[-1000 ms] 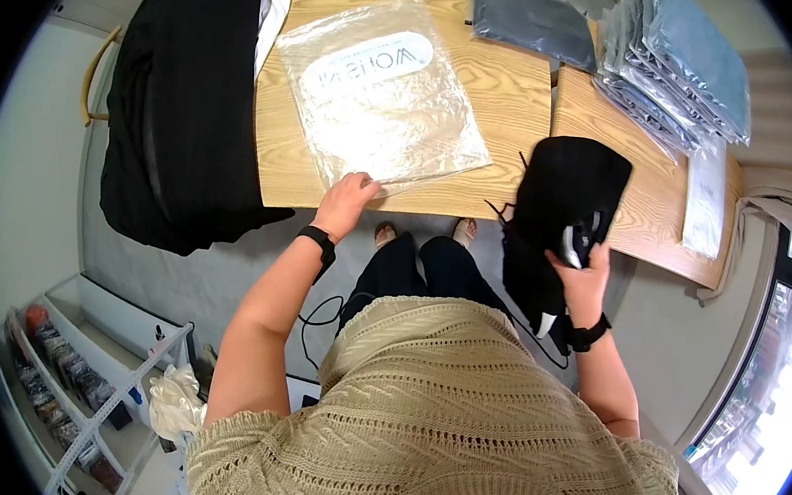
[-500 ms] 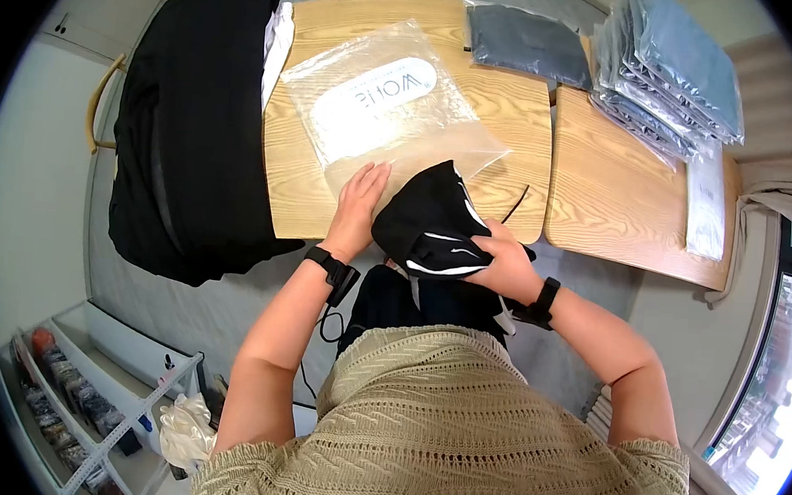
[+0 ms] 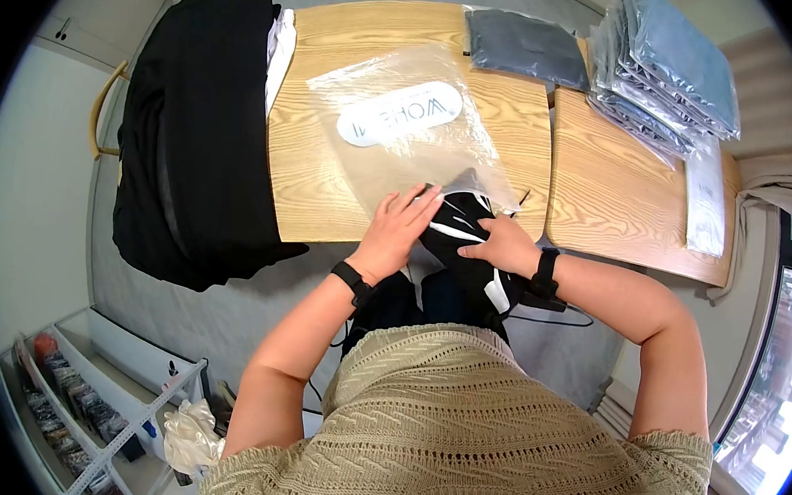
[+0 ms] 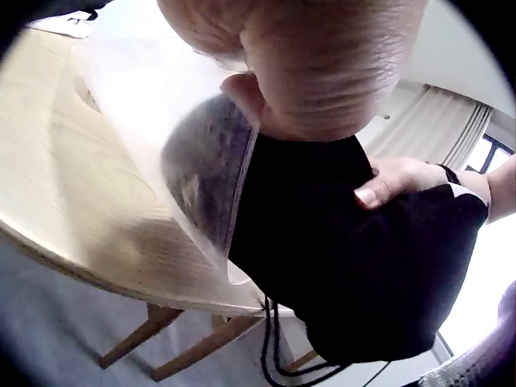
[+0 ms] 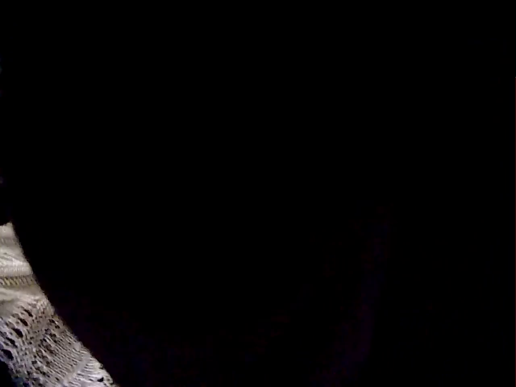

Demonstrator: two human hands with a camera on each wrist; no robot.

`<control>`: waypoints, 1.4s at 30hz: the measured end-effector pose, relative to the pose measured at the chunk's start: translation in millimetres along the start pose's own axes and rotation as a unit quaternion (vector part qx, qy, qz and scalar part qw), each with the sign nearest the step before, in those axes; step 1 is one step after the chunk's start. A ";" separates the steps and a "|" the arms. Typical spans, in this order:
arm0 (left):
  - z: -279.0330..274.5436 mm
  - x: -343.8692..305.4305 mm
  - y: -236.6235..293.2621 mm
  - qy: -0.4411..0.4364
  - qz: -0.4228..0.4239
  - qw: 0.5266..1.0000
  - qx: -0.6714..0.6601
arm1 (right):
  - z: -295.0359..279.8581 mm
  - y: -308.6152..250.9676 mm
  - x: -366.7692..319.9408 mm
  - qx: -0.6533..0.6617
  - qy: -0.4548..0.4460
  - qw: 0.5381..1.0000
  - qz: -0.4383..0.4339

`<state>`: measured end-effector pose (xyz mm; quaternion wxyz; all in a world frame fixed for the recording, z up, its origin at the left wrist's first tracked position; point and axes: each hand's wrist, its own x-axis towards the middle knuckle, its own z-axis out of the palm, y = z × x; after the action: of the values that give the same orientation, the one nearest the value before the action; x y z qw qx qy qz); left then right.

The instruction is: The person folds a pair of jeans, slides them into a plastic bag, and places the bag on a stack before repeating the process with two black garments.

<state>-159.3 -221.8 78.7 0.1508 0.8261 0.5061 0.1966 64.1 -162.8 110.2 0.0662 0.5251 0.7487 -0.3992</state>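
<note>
A clear plastic bag with a white printed oval point(image 3: 397, 113) lies on the table, its mouth toward the body. Black folded fabric with white stripes point(image 3: 469, 263) has its far end inside the bag mouth, as the left wrist view also shows with the black fabric point(image 4: 339, 250) at the bag's edge point(image 4: 193, 177). The left hand point(image 3: 399, 232) pinches the bag's mouth edge beside the fabric. My right hand point(image 3: 506, 247) grips the fabric, thumb on top. Black cords point(image 4: 270, 347) dangle below it. The right wrist view is almost wholly dark.
Dark packed garments point(image 3: 528, 46) lie at the table's back edge, with a stack of bagged garments point(image 3: 675, 65) at the right beside a flat clear packet point(image 3: 705, 202). A large black cloth heap point(image 3: 195, 139) stands left of the wooden table point(image 3: 312, 185).
The right hand has brought the black fabric from the right to the bag, and its end has entered the mouth. The left hand has moved right along the bag's near edge.
</note>
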 end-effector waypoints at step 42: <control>43.0 -62.8 -26.3 0.069 -0.122 0.982 0.128 | 68.1 -78.6 142.1 -0.060 0.229 0.932 -0.275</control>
<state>-185.0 -268.5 18.4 0.0313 0.7550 0.6333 0.1674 -86.2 -114.2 32.3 -0.1878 0.3710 0.8811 -0.2254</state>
